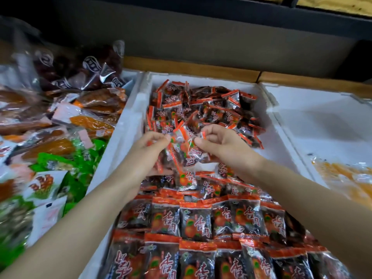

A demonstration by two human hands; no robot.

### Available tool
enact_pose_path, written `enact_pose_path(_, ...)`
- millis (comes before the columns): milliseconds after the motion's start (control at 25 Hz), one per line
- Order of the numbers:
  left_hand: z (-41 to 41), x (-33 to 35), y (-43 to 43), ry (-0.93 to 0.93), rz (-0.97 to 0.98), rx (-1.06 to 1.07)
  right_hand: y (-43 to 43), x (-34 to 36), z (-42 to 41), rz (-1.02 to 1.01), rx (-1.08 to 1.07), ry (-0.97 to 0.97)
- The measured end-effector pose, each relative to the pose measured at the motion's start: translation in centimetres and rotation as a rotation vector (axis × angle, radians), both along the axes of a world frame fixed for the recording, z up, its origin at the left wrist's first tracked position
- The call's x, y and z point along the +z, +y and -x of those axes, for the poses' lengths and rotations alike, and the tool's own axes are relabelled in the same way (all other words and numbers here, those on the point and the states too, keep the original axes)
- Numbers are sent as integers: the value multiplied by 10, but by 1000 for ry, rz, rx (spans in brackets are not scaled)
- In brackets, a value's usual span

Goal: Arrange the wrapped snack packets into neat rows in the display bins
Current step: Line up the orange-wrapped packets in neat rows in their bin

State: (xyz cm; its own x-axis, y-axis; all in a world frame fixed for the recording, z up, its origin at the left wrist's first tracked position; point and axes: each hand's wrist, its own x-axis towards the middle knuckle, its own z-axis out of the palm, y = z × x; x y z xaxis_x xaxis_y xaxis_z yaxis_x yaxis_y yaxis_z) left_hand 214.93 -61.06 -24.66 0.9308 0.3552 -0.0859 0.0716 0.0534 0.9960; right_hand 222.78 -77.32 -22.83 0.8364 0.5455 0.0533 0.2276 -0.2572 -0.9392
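A white foam display bin (128, 125) holds many small red-and-black wrapped snack packets. Near me they lie in neat overlapping rows (195, 222); at the far end they sit in a loose heap (211, 109). Both hands hover over the middle of the bin. My left hand (151, 146) pinches the edge of a bunch of packets (185, 152), fingers curled. My right hand (219, 141) pinches the same bunch from the right side. The bunch hangs between the two hands, above the pile.
To the left, an open display holds mixed bags: orange dried-fruit packs (94, 125), green packs (80, 164), dark wrapped packs (90, 77). On the right a second white foam bin (314, 109) holds clear packets of orange snacks (348, 178). A dark wall runs behind.
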Motion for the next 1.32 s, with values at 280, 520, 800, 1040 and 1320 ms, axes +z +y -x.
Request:
enact_pose_path(280,11,-3,-2,-89,120,-128,11,10,7,-45,-99,-109)
enact_pose_path(520,13,-1,12,-176,1,80,34,7,3,-114,-133,-240)
enact_pose_path(800,16,2,19,-224,48,179,24,-45,0,794,175,-381)
enact_pose_path(1040,16,3,24,-210,85,202,31,-32,4,693,107,-392)
enact_pose_path(1320,12,-5,27,-197,74,172,23,-49,-5,849,138,-434)
